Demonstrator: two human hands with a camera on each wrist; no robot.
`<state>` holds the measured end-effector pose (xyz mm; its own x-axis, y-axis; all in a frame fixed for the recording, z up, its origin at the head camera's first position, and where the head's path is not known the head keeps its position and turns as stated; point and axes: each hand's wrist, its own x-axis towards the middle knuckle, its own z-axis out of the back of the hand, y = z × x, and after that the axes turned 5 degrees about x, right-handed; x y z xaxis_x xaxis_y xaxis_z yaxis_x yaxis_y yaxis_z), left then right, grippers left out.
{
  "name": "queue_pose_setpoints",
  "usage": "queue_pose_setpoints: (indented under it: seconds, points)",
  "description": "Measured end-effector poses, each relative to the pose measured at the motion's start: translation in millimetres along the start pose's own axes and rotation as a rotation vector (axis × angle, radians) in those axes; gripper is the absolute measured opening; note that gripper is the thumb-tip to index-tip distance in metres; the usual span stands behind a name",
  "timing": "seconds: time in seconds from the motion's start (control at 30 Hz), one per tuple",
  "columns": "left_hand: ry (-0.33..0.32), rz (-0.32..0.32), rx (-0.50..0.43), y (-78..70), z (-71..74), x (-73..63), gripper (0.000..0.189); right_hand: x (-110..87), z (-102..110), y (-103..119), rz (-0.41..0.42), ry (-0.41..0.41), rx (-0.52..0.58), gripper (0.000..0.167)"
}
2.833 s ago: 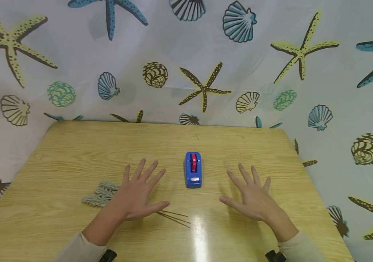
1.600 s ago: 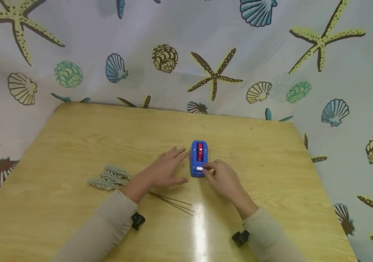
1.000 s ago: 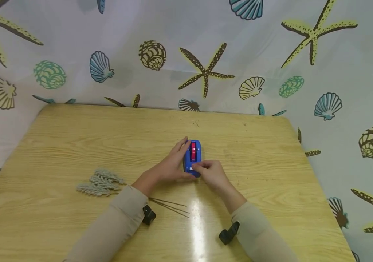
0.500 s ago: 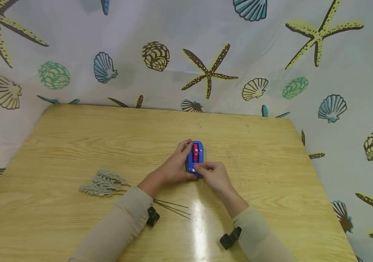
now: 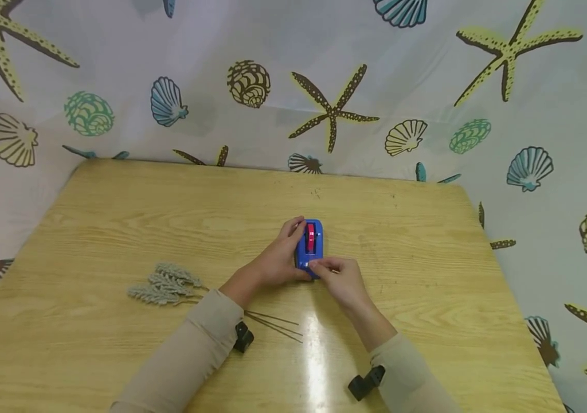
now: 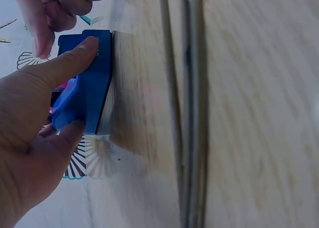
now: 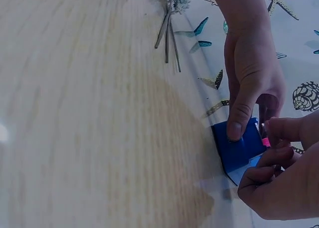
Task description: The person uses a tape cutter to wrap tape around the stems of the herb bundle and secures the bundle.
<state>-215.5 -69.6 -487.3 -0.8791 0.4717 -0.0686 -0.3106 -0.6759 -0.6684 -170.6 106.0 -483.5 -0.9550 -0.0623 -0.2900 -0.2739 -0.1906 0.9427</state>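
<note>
A blue tape dispenser (image 5: 301,252) with a red-pink tape roll (image 5: 311,236) stands mid-table in the head view. My left hand (image 5: 275,261) grips it from the left, thumb at its near end and fingers along its far side. In the left wrist view, the thumb lies across the dispenser's blue side (image 6: 92,88). My right hand (image 5: 345,284) is at the cutter end, thumb and forefinger pinching the tape's end there; the tape itself hardly shows. The right wrist view has those curled fingers of my right hand (image 7: 279,183) close beside the pink roll (image 7: 266,142).
Left of the dispenser lies a bunch of grey-green dried sprigs (image 5: 167,284) on the wooden table (image 5: 195,212). Their thin brown stems (image 5: 275,328) run under my left forearm toward the middle. A cloth (image 5: 211,126) printed with shells and starfish hangs behind the table.
Both hands have come in from spread positions beside the dispenser. The left has taken hold of it; the right has come to its cutter. During the last second the hands hardly move.
</note>
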Motion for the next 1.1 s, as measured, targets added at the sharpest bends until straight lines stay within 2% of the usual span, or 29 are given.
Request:
queue_pose_setpoints:
  seconds: [0.37,0.63,0.97,1.1]
  points:
    - [0.018,0.029,-0.002,-4.2,-0.2,0.7,0.121,-21.4,6,-1,-0.062,0.037,-0.015,0.022]
    - [0.008,0.051,-0.021,-5.5,-0.6,1.0,0.120,-37.1,5,-3,-0.060,0.047,-0.013,0.023]
    - [-0.003,0.015,-0.014,-4.5,-0.4,0.4,0.120,-54.8,5,-6,-0.067,0.050,-0.051,0.023]
    - [0.011,0.028,-0.005,-6.0,-0.6,1.7,0.120,-61.2,6,-6,-0.071,0.066,-0.072,0.021]
